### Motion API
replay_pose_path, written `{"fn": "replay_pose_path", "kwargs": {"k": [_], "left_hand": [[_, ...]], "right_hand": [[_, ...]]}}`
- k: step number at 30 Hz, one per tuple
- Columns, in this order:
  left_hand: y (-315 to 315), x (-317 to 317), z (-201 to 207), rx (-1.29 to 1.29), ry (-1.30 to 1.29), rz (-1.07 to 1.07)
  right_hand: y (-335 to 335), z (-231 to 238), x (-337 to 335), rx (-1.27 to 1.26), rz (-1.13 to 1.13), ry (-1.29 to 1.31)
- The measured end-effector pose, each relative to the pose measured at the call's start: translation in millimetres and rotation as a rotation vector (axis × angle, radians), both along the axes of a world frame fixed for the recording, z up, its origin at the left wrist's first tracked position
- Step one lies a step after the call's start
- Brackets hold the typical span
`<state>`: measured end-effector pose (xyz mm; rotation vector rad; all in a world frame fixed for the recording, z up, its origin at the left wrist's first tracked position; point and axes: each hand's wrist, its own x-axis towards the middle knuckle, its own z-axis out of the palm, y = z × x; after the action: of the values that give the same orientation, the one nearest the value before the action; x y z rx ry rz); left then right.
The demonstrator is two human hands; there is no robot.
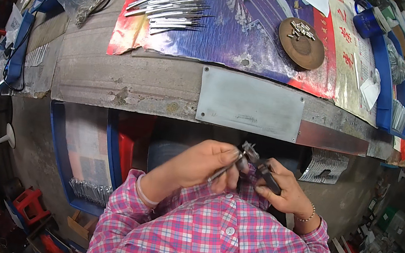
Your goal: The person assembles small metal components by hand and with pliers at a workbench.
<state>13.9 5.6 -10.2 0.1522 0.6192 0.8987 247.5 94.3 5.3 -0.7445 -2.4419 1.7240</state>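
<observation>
Just below the bench's front edge, close to my body, both my hands meet. My left hand is closed, with its thumb and fingers pinching a slim metal rod. At the upper end of that grip is a small silvery metal piece; whether it is joined to the rod I cannot make out. Wrapped in the fingers of my right hand is a black-handled tool, which points up and left toward the silvery piece. Its working end is too small and dark to tell its kind.
On the bench lie a heap of slim metal rods and a wooden dish of small metal pieces. A metal plate is fixed to the front edge. Below left stands a blue tray; a blue mug is far right.
</observation>
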Motion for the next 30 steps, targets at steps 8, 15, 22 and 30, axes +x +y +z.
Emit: {"fn": "replay_pose_path", "kwargs": {"k": [8, 15, 22, 30], "left_hand": [[-15.8, 2.1, -11.5, 0.151, -0.035, -0.031], [-11.4, 22.6, -10.4, 0.655, 1.526, 0.211], [-18.3, 10.0, -13.5, 0.035, 0.041, 0.09], [-24.0, 11.6, -15.1, 0.072, -0.056, 0.037]], "right_hand": [[-1.9, 4.2, -0.6, -0.024, 0.071, 0.003], [-10.8, -0.2, -12.8, 0.155, -0.043, -0.084], [-3.5, 3.9, -4.3, 0.026, 0.083, -0.014], [-12.6, 3.6, -5.4, 0.06, 0.055, -0.038]]}}
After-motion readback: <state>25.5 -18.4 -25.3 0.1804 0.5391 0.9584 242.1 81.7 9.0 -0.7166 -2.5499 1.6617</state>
